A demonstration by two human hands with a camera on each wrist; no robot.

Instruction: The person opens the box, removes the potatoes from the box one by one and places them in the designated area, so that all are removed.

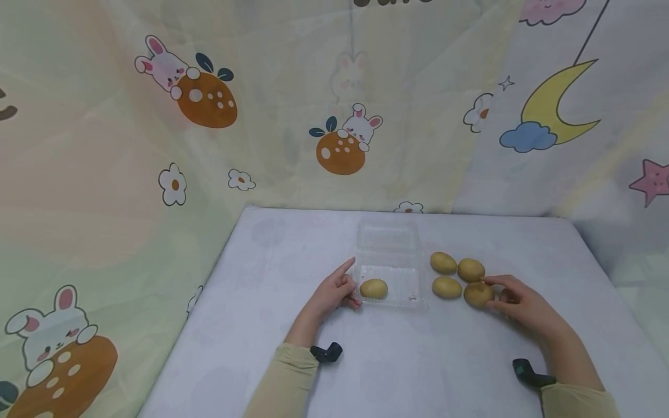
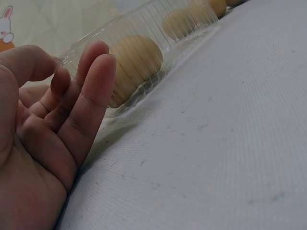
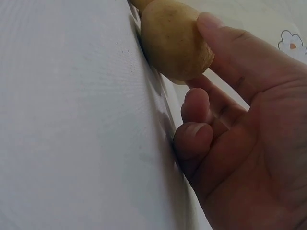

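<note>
In the head view, a clear plastic box (image 1: 399,284) lies with its lid (image 1: 388,237) folded back. One small yellow potato (image 1: 373,288) sits inside, at the left. My left hand (image 1: 330,293) is at the box's left edge, and in the left wrist view a thumb and finger pinch the rim. Right of the box, several potatoes lie close together on the table. My right hand (image 1: 522,305) holds the nearest right one, a potato (image 1: 478,295), between thumb and fingers. Seen from the right wrist, this potato (image 3: 172,40) is low, close against the tabletop.
A white cloth covers the table (image 1: 387,360). Three other potatoes, among them a back-left potato (image 1: 443,263), lie beside the held one. Behind the table hangs a printed curtain (image 1: 282,69) with rabbits and a moon.
</note>
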